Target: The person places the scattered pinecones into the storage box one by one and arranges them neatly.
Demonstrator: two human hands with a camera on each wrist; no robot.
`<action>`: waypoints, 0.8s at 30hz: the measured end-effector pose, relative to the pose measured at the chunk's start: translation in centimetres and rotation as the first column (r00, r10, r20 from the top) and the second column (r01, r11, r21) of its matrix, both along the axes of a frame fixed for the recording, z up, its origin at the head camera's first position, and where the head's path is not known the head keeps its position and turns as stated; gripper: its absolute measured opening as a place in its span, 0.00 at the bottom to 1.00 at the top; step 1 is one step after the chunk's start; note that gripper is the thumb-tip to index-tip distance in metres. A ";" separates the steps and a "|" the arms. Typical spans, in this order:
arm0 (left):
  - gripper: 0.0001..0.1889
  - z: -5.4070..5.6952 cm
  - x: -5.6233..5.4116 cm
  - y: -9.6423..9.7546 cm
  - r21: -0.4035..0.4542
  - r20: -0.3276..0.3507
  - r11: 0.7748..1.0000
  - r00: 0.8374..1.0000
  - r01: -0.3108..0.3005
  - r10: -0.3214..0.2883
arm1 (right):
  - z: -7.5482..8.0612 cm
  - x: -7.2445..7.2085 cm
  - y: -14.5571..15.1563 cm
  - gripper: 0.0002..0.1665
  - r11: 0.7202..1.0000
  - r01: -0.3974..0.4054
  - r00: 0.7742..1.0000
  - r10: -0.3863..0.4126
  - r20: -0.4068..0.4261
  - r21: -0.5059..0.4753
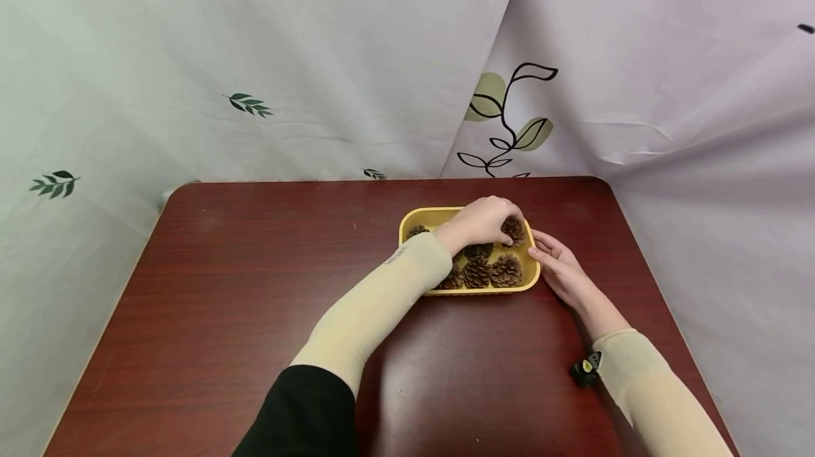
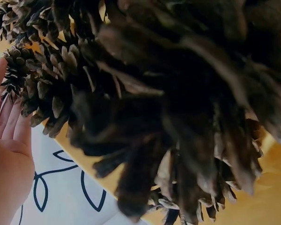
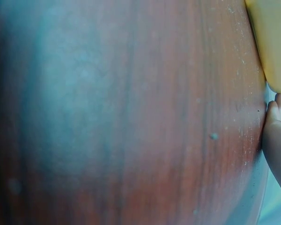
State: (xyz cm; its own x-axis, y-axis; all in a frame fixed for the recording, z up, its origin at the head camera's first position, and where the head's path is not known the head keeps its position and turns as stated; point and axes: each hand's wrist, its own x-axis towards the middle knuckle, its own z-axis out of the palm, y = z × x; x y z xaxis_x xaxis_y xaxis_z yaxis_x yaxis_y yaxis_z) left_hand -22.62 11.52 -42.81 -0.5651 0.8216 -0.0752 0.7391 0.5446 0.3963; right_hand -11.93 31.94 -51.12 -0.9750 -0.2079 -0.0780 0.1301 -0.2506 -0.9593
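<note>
A yellow tray (image 1: 535, 276) with raised sides holds several brown pine cones (image 1: 506, 271). My left hand (image 1: 485, 222) reaches over the tray and grips a pine cone (image 1: 513, 231) at its right end, the fingers curled about it. In the left wrist view, the thumb and fingers of the left hand (image 2: 11, 161) meet a cone at the left edge, while large blurred cones fill the middle. My right hand (image 1: 563, 269) touches the tray's right end with fingers and thumb extended. Only part of the right hand (image 3: 277, 136) shows beside the tray in the right wrist view.
The tray stands on a dark red-brown wooden table (image 1: 255, 287), right of its middle and close to the back edge. A pale curtain (image 1: 318, 54) with leaf prints hangs behind the table. A small black device (image 1: 584, 371) is at the right wrist.
</note>
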 end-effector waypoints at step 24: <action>0.21 -1.3 -0.1 0.4 -0.087 0.050 0.992 0.995 0.095 -0.090 | -0.4 -0.1 0.1 0.22 1.000 -0.007 1.000 0.007 -0.019 -0.001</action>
